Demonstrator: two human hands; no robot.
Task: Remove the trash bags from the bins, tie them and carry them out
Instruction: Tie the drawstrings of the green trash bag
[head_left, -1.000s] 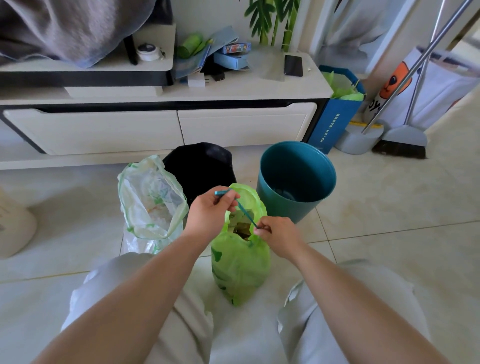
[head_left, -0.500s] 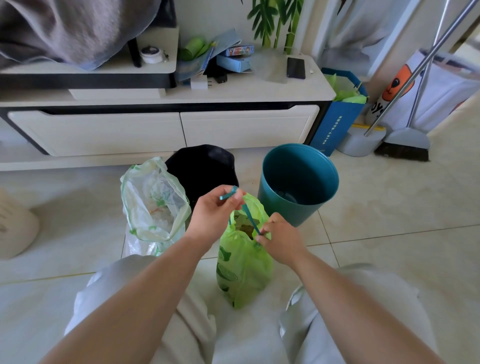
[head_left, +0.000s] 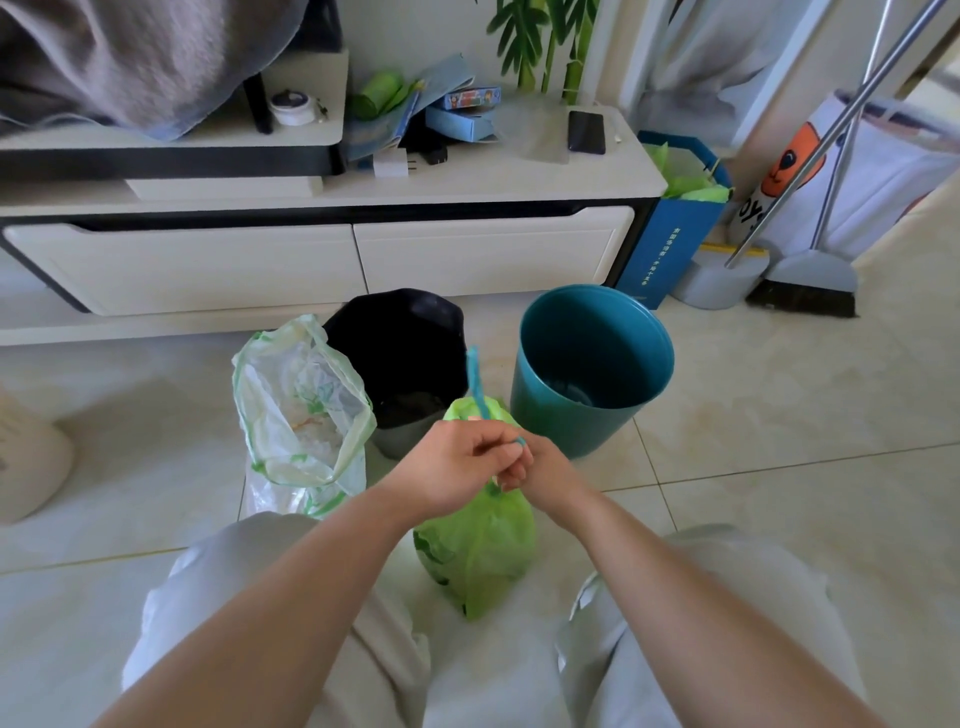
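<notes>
A: Green trash bag (head_left: 475, 551), on the floor between the knees, just in front of the teal bin (head_left: 592, 364) and right of the white bag (head_left: 301, 415). Out of its bin already, not yet tied.

B: And the hands?

A: Left hand (head_left: 457, 467) closed around the teal drawstring (head_left: 475, 382), one free end sticking up past the knuckles toward the bin. Right hand (head_left: 540, 467) pressed against the left, fingers curled at the bag's neck, apparently pinching the other part of the string.

B: Advice for the knot?

A: Probably best to keep the neck gathered tight, cross the two ends low against the plastic, pull evenly sideways rather than up. Thin film, likely to tear or slip if yanked. Worth keeping the bag's weight resting on the floor while cinching.

B: Hard to see anything?

A: Plenty. Mouth of the green trash bag covered by both hands, so no telling whether fully closed or whether a knot exists yet. Right fingertips hidden behind the left hand. Contents not visible. White bag left of the teal bin open at the top, untied. Black bin (head_left: 410, 358) behind it, dark inside, liner or no liner impossible to say. Only one view available.
</notes>
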